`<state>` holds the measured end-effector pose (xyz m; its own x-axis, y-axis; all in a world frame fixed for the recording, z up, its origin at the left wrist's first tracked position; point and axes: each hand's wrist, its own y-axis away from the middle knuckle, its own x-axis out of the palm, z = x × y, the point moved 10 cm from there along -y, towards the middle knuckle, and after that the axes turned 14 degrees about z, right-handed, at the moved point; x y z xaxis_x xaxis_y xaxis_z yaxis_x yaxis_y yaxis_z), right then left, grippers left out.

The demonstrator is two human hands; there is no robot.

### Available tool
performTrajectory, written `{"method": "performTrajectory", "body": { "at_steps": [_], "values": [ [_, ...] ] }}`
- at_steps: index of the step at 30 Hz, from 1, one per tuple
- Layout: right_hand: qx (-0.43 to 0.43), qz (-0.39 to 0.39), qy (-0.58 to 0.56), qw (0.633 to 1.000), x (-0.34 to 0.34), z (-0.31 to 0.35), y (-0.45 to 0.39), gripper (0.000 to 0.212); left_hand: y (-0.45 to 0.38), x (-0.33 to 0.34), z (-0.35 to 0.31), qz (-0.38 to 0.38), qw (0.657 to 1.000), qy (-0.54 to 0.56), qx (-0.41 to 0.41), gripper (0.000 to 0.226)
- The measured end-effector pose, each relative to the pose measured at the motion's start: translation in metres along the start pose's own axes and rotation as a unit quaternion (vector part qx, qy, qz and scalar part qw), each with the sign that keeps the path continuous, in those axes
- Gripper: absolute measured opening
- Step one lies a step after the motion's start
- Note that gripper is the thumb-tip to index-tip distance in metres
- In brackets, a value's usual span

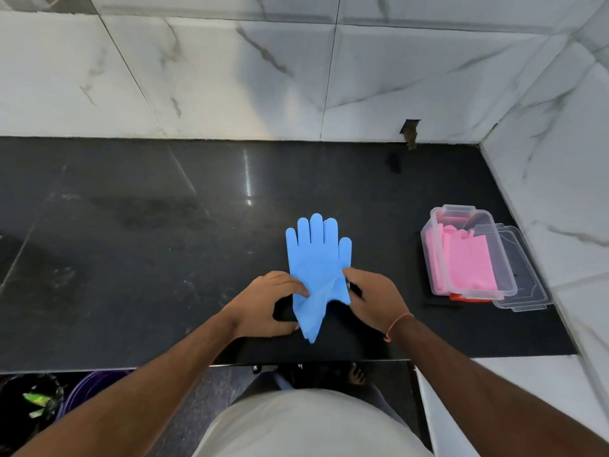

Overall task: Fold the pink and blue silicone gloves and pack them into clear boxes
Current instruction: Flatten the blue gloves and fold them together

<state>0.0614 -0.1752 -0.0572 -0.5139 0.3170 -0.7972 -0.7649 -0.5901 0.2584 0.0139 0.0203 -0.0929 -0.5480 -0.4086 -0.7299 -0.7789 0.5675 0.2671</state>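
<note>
A blue silicone glove (317, 255) lies flat on the black counter (148, 252), fingers pointing away from me. Its cuff end is lifted and bunched toward the front edge. My left hand (267, 303) pinches the cuff's left side. On the right side of the cuff, my right hand (372, 296) grips the material. A clear box (438, 222) at the right holds folded pink gloves (468, 262).
A clear lid (530, 291) lies under and beside the box, with something orange (461, 297) showing below the box's front. Marble walls close the back and right. Below the counter edge sit a dark bin (29, 397) and a purple tub (89, 387).
</note>
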Motion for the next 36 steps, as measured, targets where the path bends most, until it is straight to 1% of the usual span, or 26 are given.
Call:
{"method": "performTrajectory", "body": {
  "at_steps": [1,3,4,5,8,10,13,15,17,20,23,25,27,29,31,33,35,36],
  "values": [
    [0.033,-0.001,-0.019,0.999,-0.002,-0.006,-0.006,0.017,-0.002,-0.004,0.004,-0.011,0.999,0.037,-0.023,0.048],
    [0.091,-0.019,-0.057,0.994,-0.007,-0.017,-0.018,0.041,-0.007,-0.009,0.013,-0.035,0.99,0.115,-0.081,0.026],
    [0.116,-0.03,-0.073,0.99,-0.01,-0.022,-0.024,0.047,-0.009,-0.012,0.018,-0.056,0.979,0.158,-0.113,0.015],
    [0.141,-0.037,-0.088,0.985,-0.012,-0.027,-0.031,0.049,-0.01,-0.014,0.023,-0.08,0.966,0.201,-0.144,0.006],
    [0.199,-0.037,-0.12,0.972,-0.011,-0.04,-0.046,0.04,-0.01,-0.021,0.037,-0.137,0.922,0.274,-0.235,0.019],
    [0.22,-0.037,-0.12,0.967,-0.008,-0.046,-0.05,0.035,-0.01,-0.023,0.042,-0.151,0.908,0.289,-0.264,0.017],
    [0.244,-0.053,-0.129,0.96,-0.005,-0.05,-0.045,0.033,-0.012,-0.025,0.047,-0.166,0.899,0.298,-0.274,0.013],
    [0.253,-0.063,-0.124,0.958,-0.004,-0.049,-0.041,0.027,-0.013,-0.023,0.049,-0.172,0.895,0.309,-0.272,0.011],
    [0.264,-0.068,-0.114,0.955,-0.003,-0.05,-0.036,0.025,-0.013,-0.024,0.048,-0.185,0.9,0.286,-0.274,0.015],
    [0.29,-0.072,-0.121,0.947,0.0,-0.055,-0.029,0.029,-0.013,-0.029,0.044,-0.217,0.903,0.233,-0.29,0.033],
    [0.303,-0.089,-0.144,0.938,0.001,-0.055,-0.025,0.028,-0.017,-0.032,0.037,-0.226,0.9,0.213,-0.304,0.064],
    [0.314,-0.112,-0.18,0.925,0.0,-0.056,-0.023,0.025,-0.026,-0.034,0.033,-0.219,0.902,0.221,-0.298,0.072],
    [0.333,-0.11,-0.256,0.901,0.006,-0.06,-0.021,0.034,-0.036,-0.033,0.034,-0.199,0.895,0.254,-0.307,0.078],
    [0.341,-0.085,-0.339,0.873,0.015,-0.061,-0.022,0.047,-0.042,-0.031,0.039,-0.176,0.882,0.291,-0.327,0.075],
    [0.335,-0.067,-0.406,0.848,0.021,-0.059,-0.024,0.053,-0.047,-0.028,0.042,-0.162,0.869,0.339,-0.322,0.061],
    [0.327,-0.063,-0.478,0.813,0.027,-0.058,-0.026,0.046,-0.051,-0.023,0.043,-0.149,0.849,0.411,-0.296,0.045],
    [0.32,-0.031,-0.542,0.777,0.038,-0.053,-0.026,0.027,-0.054,-0.019,0.04,-0.14,0.83,0.469,-0.268,0.035],
    [0.316,-0.013,-0.554,0.77,0.041,-0.05,-0.025,0.019,-0.054,-0.019,0.039,-0.14,0.824,0.485,-0.255,0.034]
  ]
}}
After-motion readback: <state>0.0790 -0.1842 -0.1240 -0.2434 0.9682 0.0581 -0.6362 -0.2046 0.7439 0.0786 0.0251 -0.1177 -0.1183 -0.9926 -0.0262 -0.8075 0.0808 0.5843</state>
